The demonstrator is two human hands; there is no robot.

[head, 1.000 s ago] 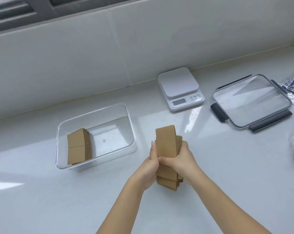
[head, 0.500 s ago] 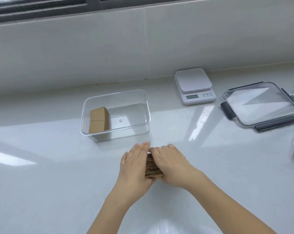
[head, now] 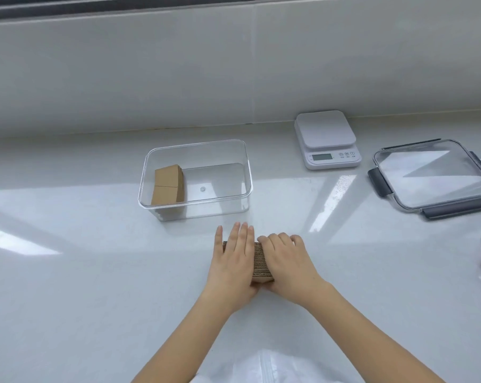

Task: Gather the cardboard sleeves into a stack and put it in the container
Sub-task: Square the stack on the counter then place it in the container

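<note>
Both hands (head: 261,261) press the sleeve stack (head: 261,262) between them, seemingly on the counter (head: 95,272).

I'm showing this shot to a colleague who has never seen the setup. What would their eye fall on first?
Probably the two hands, left hand and right hand, pressing a stack of cardboard sleeves together on the white counter at the centre. Just behind them stands a clear container with brown sleeves already standing at its left end. To the right sit a white kitchen scale and the container's lid.
</note>
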